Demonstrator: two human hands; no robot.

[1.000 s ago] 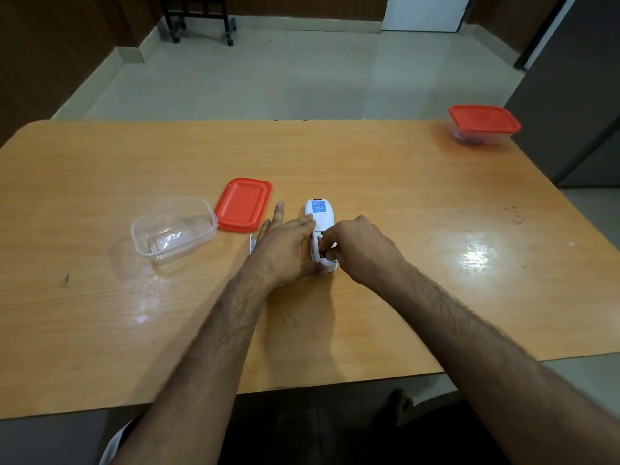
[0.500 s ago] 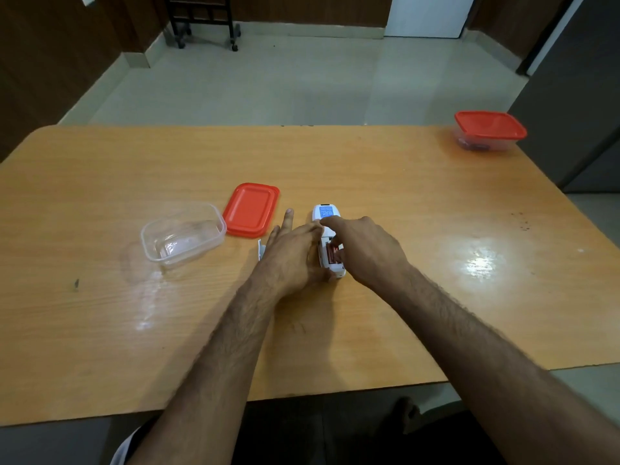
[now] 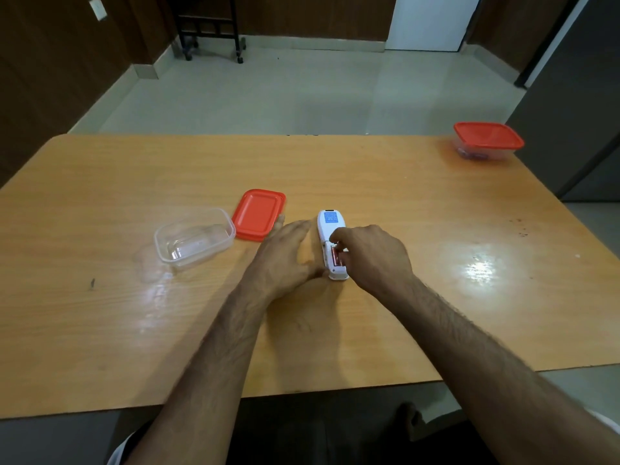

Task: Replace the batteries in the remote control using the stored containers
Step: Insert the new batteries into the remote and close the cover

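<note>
The remote control [image 3: 330, 241] lies face down near the middle of the wooden table [image 3: 402, 203], its battery bay uncovered at the near end, and this looks like the battery-handling step itself: something reddish, very likely a battery [image 3: 335, 256], sits in the bay. The right hand [image 3: 370, 256] is curled over that bay, fingers bent inward and fingertips down at the red cell, either pressing it home or prying it loose; from this angle I cannot tell which, nor whether the fingers actually grip it. The left hand [image 3: 285, 253] rests loosely spread on the table just left of the remote, fingers slightly apart, its thumb side against the remote's edge near the bottom, bracing the body and holding nothing.

To the left stands an open clear container [image 3: 194, 238], which looks empty, and just beside it lies its red lid [image 3: 258, 214], flat on the table. Well apart, at the far right corner, a second container [image 3: 488, 142] sits closed under its own red lid, with something dark inside that is too small to read.

What comes next, by my reading: the cell has to be seated flat or lifted clear, which asks for a steady brace from the left hand so the remote does not skate on the glossy tabletop. After that the battery cover must go back on; it is not plainly in view here.
</note>
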